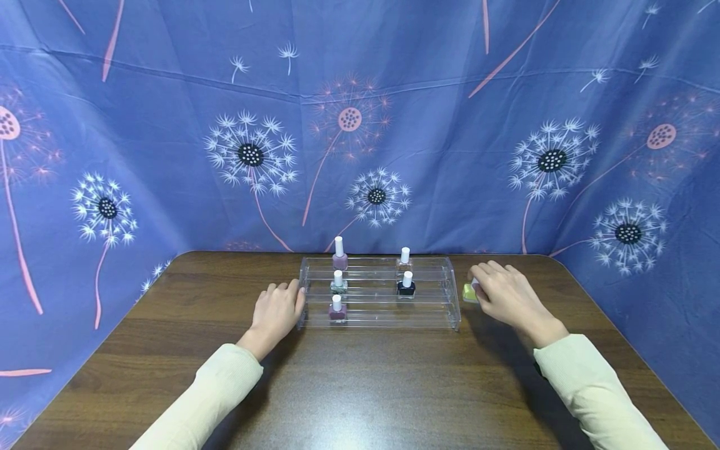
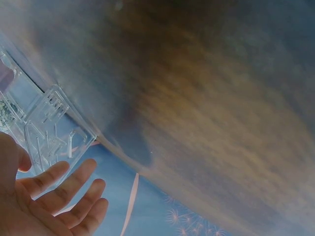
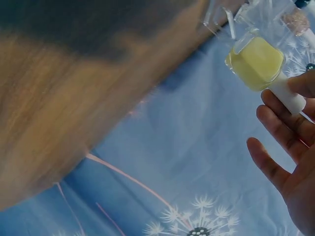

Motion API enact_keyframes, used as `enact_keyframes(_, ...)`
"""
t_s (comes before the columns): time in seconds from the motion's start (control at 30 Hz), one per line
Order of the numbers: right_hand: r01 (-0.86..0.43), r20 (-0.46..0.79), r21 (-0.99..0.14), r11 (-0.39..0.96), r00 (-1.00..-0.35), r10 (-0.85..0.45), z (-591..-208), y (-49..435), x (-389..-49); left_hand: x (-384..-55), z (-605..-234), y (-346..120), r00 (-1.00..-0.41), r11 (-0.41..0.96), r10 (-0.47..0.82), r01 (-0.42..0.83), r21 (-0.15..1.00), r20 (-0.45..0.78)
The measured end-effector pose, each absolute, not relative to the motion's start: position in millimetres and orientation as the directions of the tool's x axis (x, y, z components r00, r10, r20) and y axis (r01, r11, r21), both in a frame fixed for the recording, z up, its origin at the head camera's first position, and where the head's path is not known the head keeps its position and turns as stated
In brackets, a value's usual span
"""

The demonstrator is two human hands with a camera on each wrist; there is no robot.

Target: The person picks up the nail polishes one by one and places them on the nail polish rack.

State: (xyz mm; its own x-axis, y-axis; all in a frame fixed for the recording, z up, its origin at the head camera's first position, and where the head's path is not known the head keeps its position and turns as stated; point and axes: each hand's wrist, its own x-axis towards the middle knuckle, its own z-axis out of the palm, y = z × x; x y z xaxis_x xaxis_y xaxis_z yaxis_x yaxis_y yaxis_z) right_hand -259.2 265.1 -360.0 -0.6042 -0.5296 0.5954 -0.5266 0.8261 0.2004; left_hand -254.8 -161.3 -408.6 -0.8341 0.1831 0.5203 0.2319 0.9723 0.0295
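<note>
A clear tiered display rack stands on the table, holding several white-capped nail polish bottles. In its left part are a mauve bottle at the back, a glittery one mid-tier and a purple one in front. A pale bottle and a black bottle stand further right. My left hand is at the rack's left end, fingers loosely extended in the left wrist view. Just beyond the right end, my right hand pinches a yellow nail polish bottle by its white cap.
The brown wooden table extends in front of the rack and to both sides. A blue dandelion-print cloth hangs behind the table and along its left and right sides.
</note>
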Motion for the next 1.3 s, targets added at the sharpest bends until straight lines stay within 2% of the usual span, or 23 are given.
enact_keyframes(0.63,-0.565,0.603,0.216,0.797,-0.564,-0.564,-346,246,-246,-255,-408,-161,-0.835,0.971,0.187,0.239,0.034,0.517)
enact_keyframes(1.3,-0.622,0.599,0.269,0.735,-0.490,-0.634,-356,226,-246,-253,-407,-161,-0.833,0.969,0.187,0.243,0.040,0.521)
